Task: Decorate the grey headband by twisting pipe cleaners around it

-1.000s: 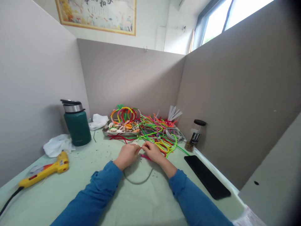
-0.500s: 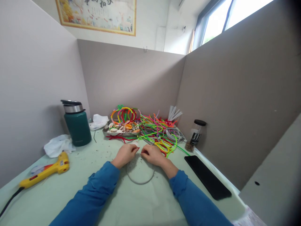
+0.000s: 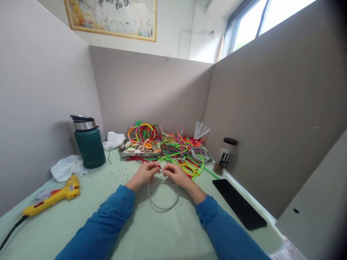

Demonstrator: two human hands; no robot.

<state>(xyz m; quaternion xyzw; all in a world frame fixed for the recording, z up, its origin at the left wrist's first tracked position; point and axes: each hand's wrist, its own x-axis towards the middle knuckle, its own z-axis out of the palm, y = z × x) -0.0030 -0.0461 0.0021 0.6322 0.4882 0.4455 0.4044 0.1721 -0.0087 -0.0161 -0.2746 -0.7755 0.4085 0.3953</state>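
A thin grey wire ring hangs down between my hands over the pale green table. My left hand pinches the ring's upper left part, and a small red bit shows at its fingertips. Close beside it, my right hand has its fingers pressed together on the ring's upper right part. The fingertips of both hands nearly touch. Small dark scraps lie on the table around the ring.
Behind the hands are a metal tray of shell-like pieces and a heap of coloured pipe cleaners. A green bottle and yellow glue gun stand left; a jar and black phone are right.
Both hands have risen slightly and drawn closer at the fingertips. The ring has tilted, and more of its left side shows.
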